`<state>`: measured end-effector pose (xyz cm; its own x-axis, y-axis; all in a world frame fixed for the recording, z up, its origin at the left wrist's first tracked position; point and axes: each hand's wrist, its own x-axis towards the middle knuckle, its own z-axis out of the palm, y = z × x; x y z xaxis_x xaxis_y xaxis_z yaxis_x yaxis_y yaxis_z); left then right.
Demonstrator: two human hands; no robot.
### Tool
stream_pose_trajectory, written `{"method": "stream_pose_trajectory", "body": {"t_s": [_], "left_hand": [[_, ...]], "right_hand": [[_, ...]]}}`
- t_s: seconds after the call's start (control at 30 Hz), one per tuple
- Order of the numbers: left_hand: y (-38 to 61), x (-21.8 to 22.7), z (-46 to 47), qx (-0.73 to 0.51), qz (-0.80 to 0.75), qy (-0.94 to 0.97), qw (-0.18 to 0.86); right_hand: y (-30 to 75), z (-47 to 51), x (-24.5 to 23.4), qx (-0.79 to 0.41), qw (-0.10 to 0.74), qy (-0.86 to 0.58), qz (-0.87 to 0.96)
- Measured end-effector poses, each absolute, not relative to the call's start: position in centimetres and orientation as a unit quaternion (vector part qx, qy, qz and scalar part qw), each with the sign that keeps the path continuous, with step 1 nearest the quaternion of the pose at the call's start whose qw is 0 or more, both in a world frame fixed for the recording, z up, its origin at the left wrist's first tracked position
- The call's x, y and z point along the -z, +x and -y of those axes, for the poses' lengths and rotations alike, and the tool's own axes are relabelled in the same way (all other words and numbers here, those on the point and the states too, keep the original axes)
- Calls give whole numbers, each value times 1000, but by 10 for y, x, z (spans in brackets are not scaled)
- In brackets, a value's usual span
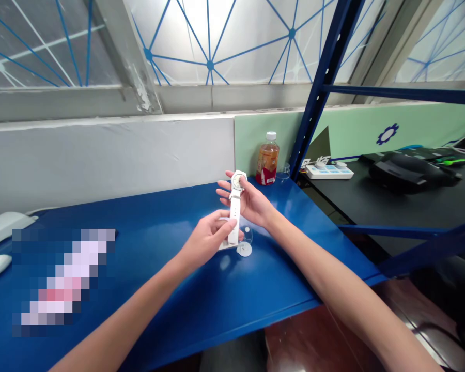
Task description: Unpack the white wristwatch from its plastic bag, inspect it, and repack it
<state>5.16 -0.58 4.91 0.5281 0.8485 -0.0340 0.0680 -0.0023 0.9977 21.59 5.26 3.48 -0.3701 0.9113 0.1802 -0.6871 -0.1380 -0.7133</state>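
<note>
Over the blue surface (158, 289), both hands grip an upright white watch (235, 206), the right hand (251, 204) cradling its face and the left hand (207, 240) pinching the lower strap just above a small clear stand (244, 249), where a steady, gentle pinch seems wise.

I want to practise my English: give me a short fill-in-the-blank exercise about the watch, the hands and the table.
1. The watch is ____ in colour.
2. The table under it is ____.
3. The left hand holds its ____ end, and the right hand holds its upper end.
4. The bottle behind stands ____, with its cap on.
Missing words: white; blue; lower; upright.
</note>
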Motion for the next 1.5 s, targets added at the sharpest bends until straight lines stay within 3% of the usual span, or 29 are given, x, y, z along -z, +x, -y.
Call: {"method": "stream_pose_trajectory", "body": {"t_s": [0.23, 0.7, 1.1, 1.5], "left_hand": [[64, -34, 8, -322, -306, 511, 736], [56, -34, 21, -319, -216, 399, 832], [60, -39, 20, -326, -288, 337, 835], [63, -38, 21, -303, -290, 373, 828]], "right_hand": [[210, -48, -35, -761, 496, -161, 385], [203, -40, -35, -798, 443, -125, 390], [203, -37, -37, -820, 390, -132, 397], [205, -33, -42, -814, 400, -114, 406]]}}
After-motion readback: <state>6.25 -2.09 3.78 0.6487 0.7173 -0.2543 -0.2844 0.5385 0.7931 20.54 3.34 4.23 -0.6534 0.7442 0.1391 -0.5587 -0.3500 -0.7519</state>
